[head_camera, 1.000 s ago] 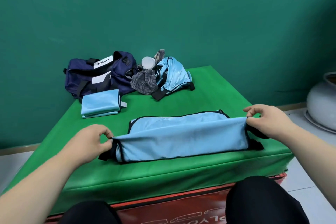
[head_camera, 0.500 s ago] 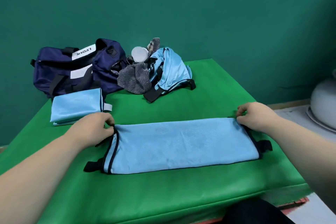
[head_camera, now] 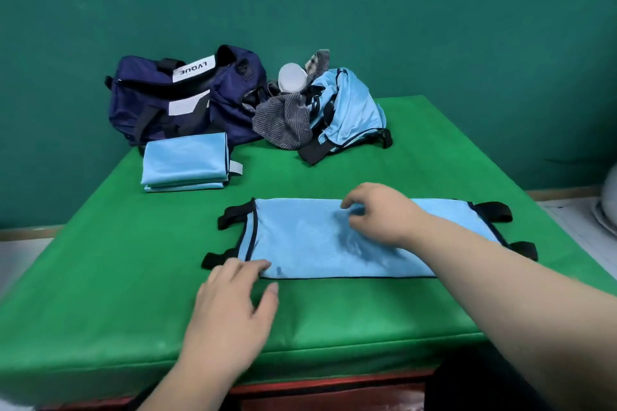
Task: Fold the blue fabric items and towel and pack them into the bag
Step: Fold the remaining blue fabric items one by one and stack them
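A: Nearest first. What are the hands doing?

B: The left hand (head_camera: 230, 310) lies released, fingers straight, low centre of the frame on the mat (head_camera: 100, 310). Its tips touch the near left corner of the cloth (head_camera: 307, 243). The right hand (head_camera: 377, 213) is over the cloth's middle with fingers loosely curled. I see no fabric pinched in them, so I take it as released too.

A: And the cloth itself?

B: It's in the centre of the frame, flat on the mat. It's a long doubled strip with dark piping, and black straps (head_camera: 233, 215) stick out at both ends. It looks thin, light, limp and rather slick, so I'd expect the layers to slide and a fold to spring open unless pressed. It's best held at the end corners, by the piped edge. The straps would only dangle.

A: Anything in the way?

B: Nothing near it. Up and left, apart from it, sits a folded piece (head_camera: 185, 162) of the same blue. Behind that, upper left, is the navy bag (head_camera: 187, 100), its mouth seemingly open. The folded piece lies just in front of it. To the bag's right a grey towel (head_camera: 283, 123) and a crumpled blue item (head_camera: 350, 107) are heaped together, touching. A white round thing (head_camera: 293, 77) sits on top, and I can't tell what it is. Those look to need untangling before folding.
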